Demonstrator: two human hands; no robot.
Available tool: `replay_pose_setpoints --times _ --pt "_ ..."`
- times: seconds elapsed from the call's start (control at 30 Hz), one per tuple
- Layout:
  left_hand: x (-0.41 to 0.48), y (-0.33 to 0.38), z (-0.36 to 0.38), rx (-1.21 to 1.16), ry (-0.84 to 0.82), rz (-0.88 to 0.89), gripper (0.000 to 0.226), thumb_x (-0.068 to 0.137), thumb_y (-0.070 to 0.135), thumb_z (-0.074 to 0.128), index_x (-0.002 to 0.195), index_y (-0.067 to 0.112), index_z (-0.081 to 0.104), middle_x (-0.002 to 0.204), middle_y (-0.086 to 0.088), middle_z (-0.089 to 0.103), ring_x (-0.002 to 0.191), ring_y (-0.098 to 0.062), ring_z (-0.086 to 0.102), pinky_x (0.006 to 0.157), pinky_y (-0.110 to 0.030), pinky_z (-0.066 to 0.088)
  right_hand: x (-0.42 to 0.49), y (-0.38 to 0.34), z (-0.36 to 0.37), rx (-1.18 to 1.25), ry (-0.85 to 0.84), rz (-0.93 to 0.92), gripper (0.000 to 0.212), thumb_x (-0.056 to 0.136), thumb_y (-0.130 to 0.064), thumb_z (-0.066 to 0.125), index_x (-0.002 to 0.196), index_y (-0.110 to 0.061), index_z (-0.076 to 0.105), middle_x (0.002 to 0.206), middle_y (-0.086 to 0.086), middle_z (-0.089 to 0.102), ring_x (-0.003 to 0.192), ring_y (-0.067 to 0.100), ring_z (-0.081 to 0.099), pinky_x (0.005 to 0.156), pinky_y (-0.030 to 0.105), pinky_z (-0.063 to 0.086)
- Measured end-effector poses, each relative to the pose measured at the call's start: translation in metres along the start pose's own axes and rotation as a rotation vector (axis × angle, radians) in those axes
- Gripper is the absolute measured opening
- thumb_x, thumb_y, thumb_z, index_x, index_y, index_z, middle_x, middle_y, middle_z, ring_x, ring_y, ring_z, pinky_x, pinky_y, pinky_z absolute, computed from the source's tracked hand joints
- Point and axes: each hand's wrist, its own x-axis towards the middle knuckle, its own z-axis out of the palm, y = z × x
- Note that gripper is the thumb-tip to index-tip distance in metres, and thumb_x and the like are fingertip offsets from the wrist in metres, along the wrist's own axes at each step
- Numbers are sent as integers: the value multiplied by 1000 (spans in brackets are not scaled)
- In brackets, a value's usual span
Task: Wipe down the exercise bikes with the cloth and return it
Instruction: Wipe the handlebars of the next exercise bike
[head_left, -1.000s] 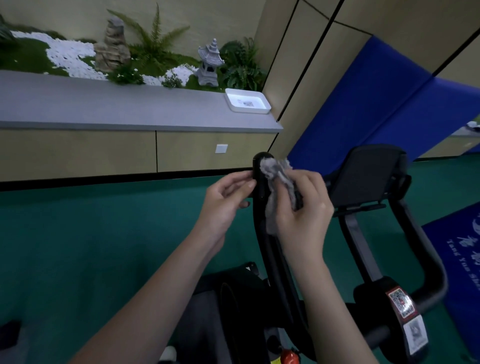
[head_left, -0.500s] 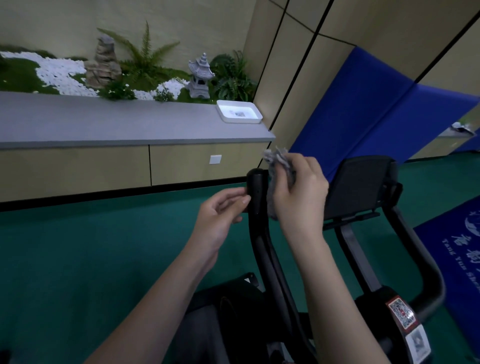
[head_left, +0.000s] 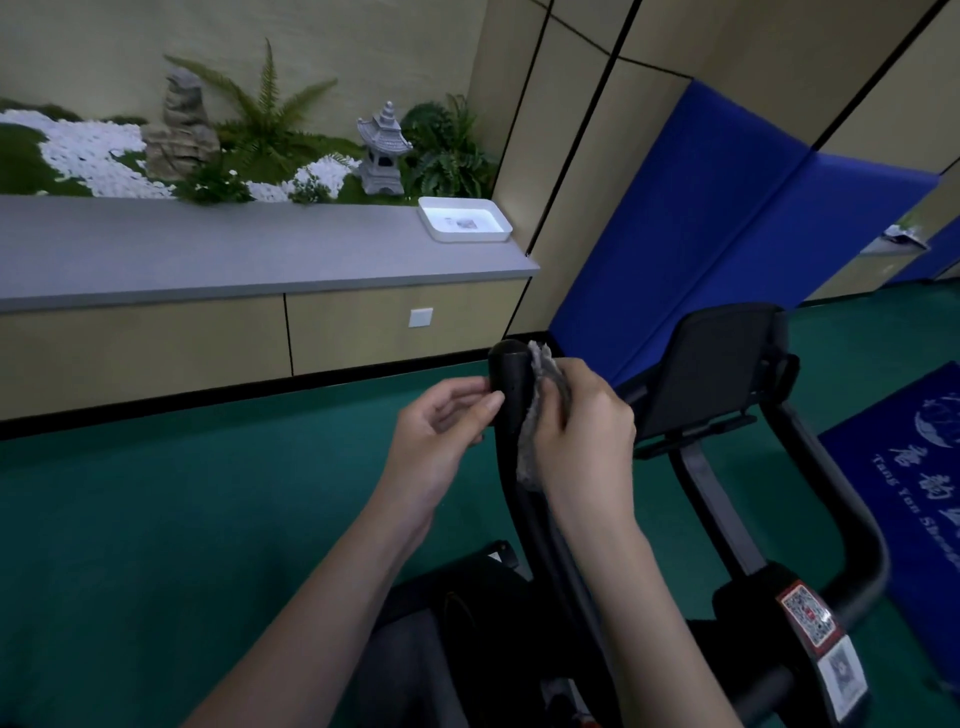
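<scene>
A black exercise bike (head_left: 722, 374) fills the lower right, its left handlebar end (head_left: 509, 374) rising at centre. My right hand (head_left: 587, 431) grips a crumpled grey cloth (head_left: 532, 441) and presses it against the right side of that handlebar. Part of the cloth pokes out above my fingers and part hangs below them. My left hand (head_left: 441, 431) is on the other side of the bar, fingers loosely curled, fingertips touching the bar's left side.
A white tray (head_left: 498, 218) sits at the right end of a grey ledge (head_left: 208, 249) with plants and a stone lantern (head_left: 382, 150) behind. Blue mats (head_left: 727, 218) lean on the wall. A blue rug (head_left: 909, 467) lies on the green floor at right.
My right hand lifted the cloth above the bar end half a second ago and has now come back down against the bar's side. My left hand stays beside the bar.
</scene>
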Motion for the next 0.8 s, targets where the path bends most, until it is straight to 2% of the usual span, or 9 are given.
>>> replay_pose_setpoints --times 0.1,0.2,0.3,0.37,0.5,0.6,0.67,0.73,0.8 --pt "0 1 2 -6 9 10 12 85 9 67 94 17 68 83 9 70 76 3 63 66 -13 50 9 -8 3 -26 48 -11 18 98 -11 46 106 -6 62 97 12 64 84 31 60 72 39 43" --pt "0 2 4 -12 14 4 14 84 7 67 94 16 67 84 4 68 74 3 62 65 -13 49 25 -10 2 -123 -53 -20 20 98 -11 41 106 -7 60 101 14 64 90 35 59 72 39 37" --pt "-1 1 5 -17 22 6 14 84 7 67 95 15 67 85 3 68 74 2 62 64 -14 48 22 -8 -2 -169 -177 1 15 98 -12 40 87 -8 49 89 16 62 86 41 57 65 39 33" --pt "-1 0 5 -9 27 15 14 84 9 67 95 17 67 84 5 70 75 0 63 65 -14 49 7 -3 -5 -162 -226 32 17 98 -15 41 82 -10 43 83 19 60 83 42 57 62 39 33" --pt "-2 0 4 -4 27 3 14 84 13 68 97 18 68 85 8 72 79 -2 64 66 -15 50 -9 5 -6 -55 -209 101 19 99 -12 41 93 -3 57 83 18 64 79 39 59 67 43 46" --pt "-2 2 5 -5 27 -11 13 85 12 68 96 17 68 86 7 72 80 -3 64 67 -16 50 -9 5 -2 -17 -140 95 20 98 -11 43 100 -4 62 85 17 66 79 36 60 72 46 48" --pt "-2 2 5 -4 32 -23 14 85 12 68 99 15 68 90 3 72 82 -5 64 68 -18 50 -15 9 -1 6 -133 87 20 99 -12 45 96 -4 62 81 14 65 74 33 60 68 43 47" --pt "-2 2 4 -8 40 -35 16 85 12 68 100 14 68 92 1 72 83 -6 64 68 -18 50 -27 18 -5 -12 -148 66 19 97 -12 48 84 -4 60 68 7 59 63 28 55 60 35 40" --pt "-2 1 4 -11 47 -47 17 85 13 68 102 14 68 93 1 72 84 -6 65 69 -19 51 -38 23 -12 -22 -120 28 15 94 -10 54 81 -6 62 65 3 59 60 24 55 58 33 39"
